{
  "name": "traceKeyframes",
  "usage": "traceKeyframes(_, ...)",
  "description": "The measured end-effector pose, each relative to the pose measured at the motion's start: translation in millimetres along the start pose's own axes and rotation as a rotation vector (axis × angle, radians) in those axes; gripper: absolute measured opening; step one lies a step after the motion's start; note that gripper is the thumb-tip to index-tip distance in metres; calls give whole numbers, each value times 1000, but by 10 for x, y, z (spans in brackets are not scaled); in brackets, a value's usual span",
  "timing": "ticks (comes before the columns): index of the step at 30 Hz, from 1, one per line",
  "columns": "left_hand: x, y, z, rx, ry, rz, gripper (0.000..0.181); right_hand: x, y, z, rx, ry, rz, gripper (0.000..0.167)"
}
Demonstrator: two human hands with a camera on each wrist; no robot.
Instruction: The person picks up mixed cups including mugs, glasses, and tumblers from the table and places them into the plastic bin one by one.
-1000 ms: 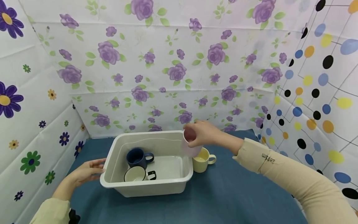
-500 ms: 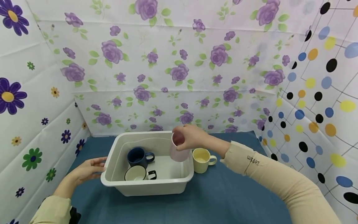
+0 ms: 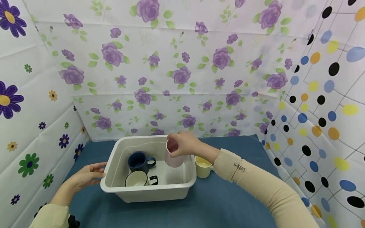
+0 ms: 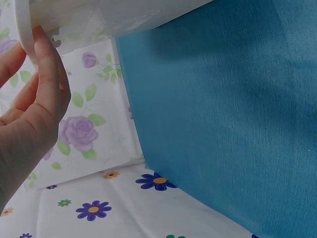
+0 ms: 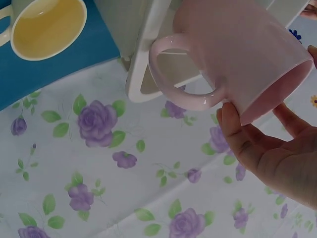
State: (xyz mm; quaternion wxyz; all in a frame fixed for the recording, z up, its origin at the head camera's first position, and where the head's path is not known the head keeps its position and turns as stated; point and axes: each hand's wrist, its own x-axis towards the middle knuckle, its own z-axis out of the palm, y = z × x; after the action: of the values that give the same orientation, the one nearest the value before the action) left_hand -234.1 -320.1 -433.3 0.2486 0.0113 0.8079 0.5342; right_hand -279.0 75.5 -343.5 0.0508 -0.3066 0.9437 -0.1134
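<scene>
A pink mug (image 3: 174, 160) hangs tilted over the right part of the white tub (image 3: 154, 192), pinched at its rim by my right hand (image 3: 185, 145). The right wrist view shows the pink mug (image 5: 237, 54) with its handle free and the fingers of my right hand (image 5: 277, 148) at the rim. Inside the tub at the left are a dark blue mug (image 3: 137, 161) and a cream mug (image 3: 136, 179) with a black rim. My left hand (image 3: 85, 178) holds the tub's left edge; in the left wrist view, the fingers of my left hand (image 4: 34, 109) pinch that rim (image 4: 24, 29).
A yellow mug (image 3: 202, 169) stands on the blue tabletop (image 3: 228, 199) against the tub's right side, partly behind my right wrist. Flowered cloth (image 3: 159, 69) rises behind the table, with patterned cloths at both sides.
My right hand has carried the pink mug leftward from above the tub's right edge to over its inside. My left hand has stayed at the tub's left rim.
</scene>
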Motion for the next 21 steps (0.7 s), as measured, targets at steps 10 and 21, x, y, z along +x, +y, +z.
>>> traceKeyframes(10,-17,-12,3,0,8,-6,77,208,-42,201,50,-35,15,61)
traceKeyframes(21,-3,-6,20,9,28,-19,74,329,4,451,-3,-57,37,59)
